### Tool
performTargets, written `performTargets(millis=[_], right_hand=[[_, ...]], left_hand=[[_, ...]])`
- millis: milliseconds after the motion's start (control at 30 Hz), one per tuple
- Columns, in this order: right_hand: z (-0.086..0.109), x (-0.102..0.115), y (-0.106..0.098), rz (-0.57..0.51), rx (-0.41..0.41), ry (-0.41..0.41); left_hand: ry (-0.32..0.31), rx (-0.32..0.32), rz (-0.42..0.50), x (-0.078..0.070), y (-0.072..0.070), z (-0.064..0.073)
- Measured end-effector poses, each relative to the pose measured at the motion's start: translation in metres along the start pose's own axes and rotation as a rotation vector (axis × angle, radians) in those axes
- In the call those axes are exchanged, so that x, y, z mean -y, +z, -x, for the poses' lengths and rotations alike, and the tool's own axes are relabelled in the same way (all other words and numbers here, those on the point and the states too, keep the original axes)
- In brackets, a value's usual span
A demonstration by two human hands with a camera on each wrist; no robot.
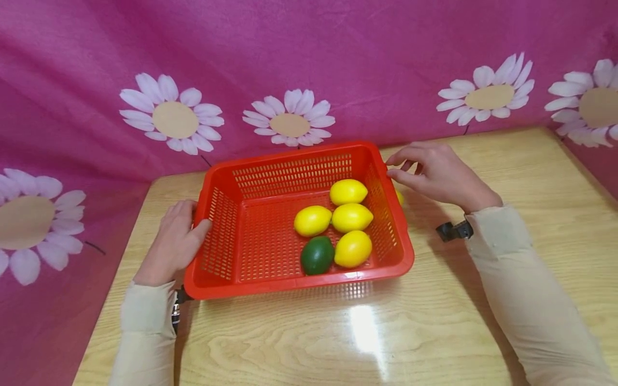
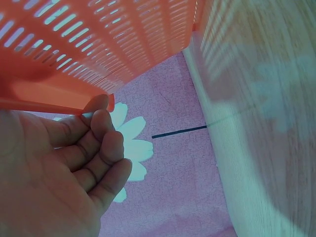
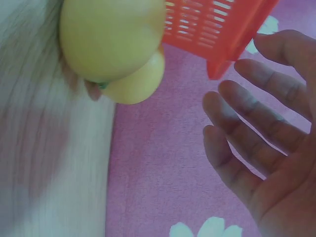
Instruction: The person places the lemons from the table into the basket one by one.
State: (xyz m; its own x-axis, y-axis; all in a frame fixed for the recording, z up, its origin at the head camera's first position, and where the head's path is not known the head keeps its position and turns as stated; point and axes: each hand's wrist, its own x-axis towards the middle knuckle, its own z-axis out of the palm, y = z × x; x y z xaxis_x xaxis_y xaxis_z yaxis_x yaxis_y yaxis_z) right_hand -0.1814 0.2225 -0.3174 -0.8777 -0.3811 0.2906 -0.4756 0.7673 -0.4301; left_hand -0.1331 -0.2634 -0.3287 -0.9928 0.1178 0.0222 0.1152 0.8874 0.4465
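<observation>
A red plastic basket point(image 1: 270, 292) with slotted walls holds several yellow lemons point(image 1: 354, 249) and one dark green, lime-like fruit point(image 1: 317, 255), grouped toward its right side. My left hand point(image 1: 175, 241) grips the left rim, thumb on top, fingers curled beneath the edge in the left wrist view. At the opposite rim is my right hand point(image 1: 434, 174), its thumb and index fingertips right at the edge. The right wrist view shows its other fingers point(image 3: 242, 133) loosely bent and spread. Outside the basket's right wall, yellow lemons point(image 3: 113, 39) show near that hand, mostly hidden from the head view.
The wood-patterned table point(image 1: 289, 343) carries the basket and a bright light reflection in front. A pink cloth point(image 1: 362, 59) with large white daisies hangs behind and along the left. Dark straps with small devices point(image 1: 454, 231) are on both wrists.
</observation>
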Motion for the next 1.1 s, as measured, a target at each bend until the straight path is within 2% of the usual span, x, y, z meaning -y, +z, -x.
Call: performTargets(millis=[200,467,767,967,1100], right_hand=[[-0.001,-0.005,0.001,0.012,0.028,0.011],[-0.001,-0.010,0.004,0.014,0.122,0.051],[0.001,-0.015,0.011,-0.041,0.206,0.081],[0.001,-0.017,0.016,-0.069,0.223,0.045],[0.001,-0.017,0.019,-0.089,0.262,0.033]], left_hand=[[-0.008,0.001,0.012,0.001,0.000,0.001],[0.024,-0.027,0.002,0.003,0.000,0.000],[0.003,0.001,-0.001,0.002,0.001,-0.001],[0.002,-0.003,0.001,0.002,0.001,0.000],[0.010,-0.008,-0.003,0.002,0.001,-0.001]])
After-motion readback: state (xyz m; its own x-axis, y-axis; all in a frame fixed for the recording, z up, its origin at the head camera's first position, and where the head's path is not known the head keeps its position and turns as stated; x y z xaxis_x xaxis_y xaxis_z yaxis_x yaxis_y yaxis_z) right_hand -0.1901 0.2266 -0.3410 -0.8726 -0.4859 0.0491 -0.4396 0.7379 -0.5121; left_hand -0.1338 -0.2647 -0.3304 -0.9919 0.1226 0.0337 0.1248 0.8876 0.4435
